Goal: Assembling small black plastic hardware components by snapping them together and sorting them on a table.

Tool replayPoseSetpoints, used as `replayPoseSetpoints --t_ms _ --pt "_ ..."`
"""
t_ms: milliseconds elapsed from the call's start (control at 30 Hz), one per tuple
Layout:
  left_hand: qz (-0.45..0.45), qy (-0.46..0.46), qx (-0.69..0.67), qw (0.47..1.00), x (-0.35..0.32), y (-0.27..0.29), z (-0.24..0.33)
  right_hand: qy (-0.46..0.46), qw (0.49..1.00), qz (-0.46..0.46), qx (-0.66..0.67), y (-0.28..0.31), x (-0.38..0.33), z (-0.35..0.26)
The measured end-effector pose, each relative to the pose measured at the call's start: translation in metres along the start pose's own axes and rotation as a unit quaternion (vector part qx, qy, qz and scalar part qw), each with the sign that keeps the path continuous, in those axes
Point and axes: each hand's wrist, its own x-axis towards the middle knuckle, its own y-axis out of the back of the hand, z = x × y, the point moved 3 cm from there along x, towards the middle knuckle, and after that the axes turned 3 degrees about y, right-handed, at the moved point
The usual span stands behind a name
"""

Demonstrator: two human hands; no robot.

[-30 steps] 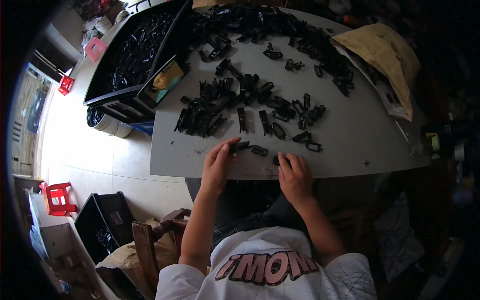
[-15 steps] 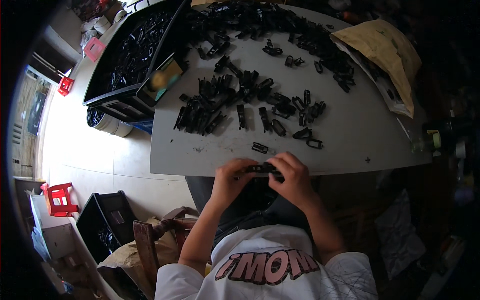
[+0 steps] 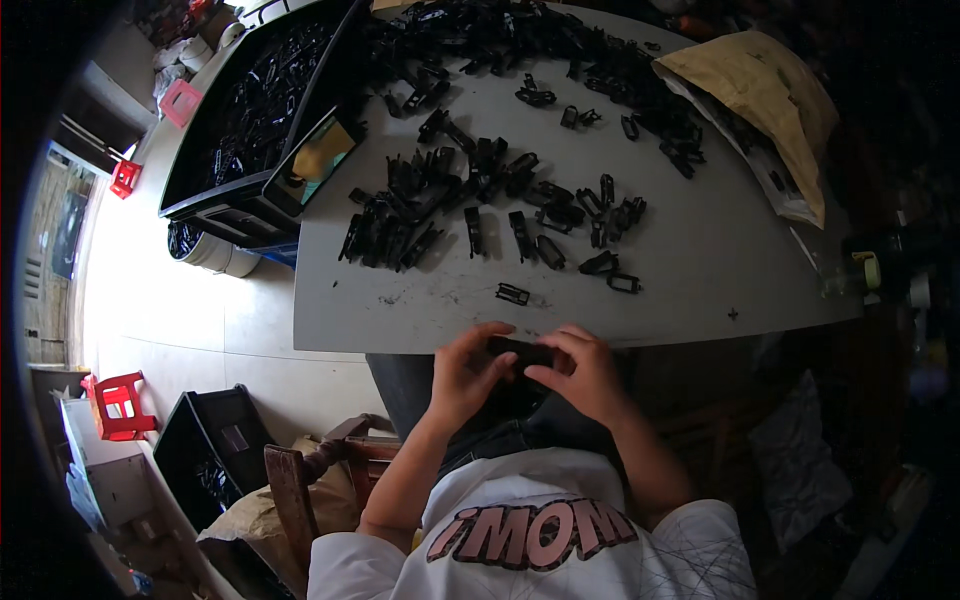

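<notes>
Between my two hands, at the table's near edge, is a small dark oblong plastic part (image 3: pixel 520 350). My left hand (image 3: pixel 468 372) grips its left end with thumb and fingers. On its right end, my right hand (image 3: pixel 580 372) is closed the same way. The fingers hide much of the part, so its finer shape cannot be made out. Just beyond my hands lies a small black slotted frame (image 3: pixel 512 294). Farther off, a loose cluster of black plastic parts (image 3: pixel 420 200) covers the middle left of the grey table (image 3: pixel 680 280).
A big black crate (image 3: pixel 235 215) full of black parts stands at the left, with a phone-like screen (image 3: pixel 318 162) leaning on it. More parts are heaped along the far edge. A brown paper sack (image 3: pixel 760 90) lies open at the right. Red stools (image 3: pixel 122 405) stand on the floor.
The part between my hands has turned and sits slightly lower; it now shows a plain dark side. My left thumb has moved up against it. The pieces on the table stay put.
</notes>
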Motion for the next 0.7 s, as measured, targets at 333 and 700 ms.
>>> replayPoseSetpoints --t_ms 333,700 --pt "0.006 -0.078 0.079 0.994 0.019 0.021 -0.012 0.014 0.967 0.185 -0.175 0.037 0.006 0.02" --pt "0.166 -0.125 0.506 0.837 0.12 0.018 0.039 0.098 0.941 0.187 -0.266 0.043 0.013 0.035"
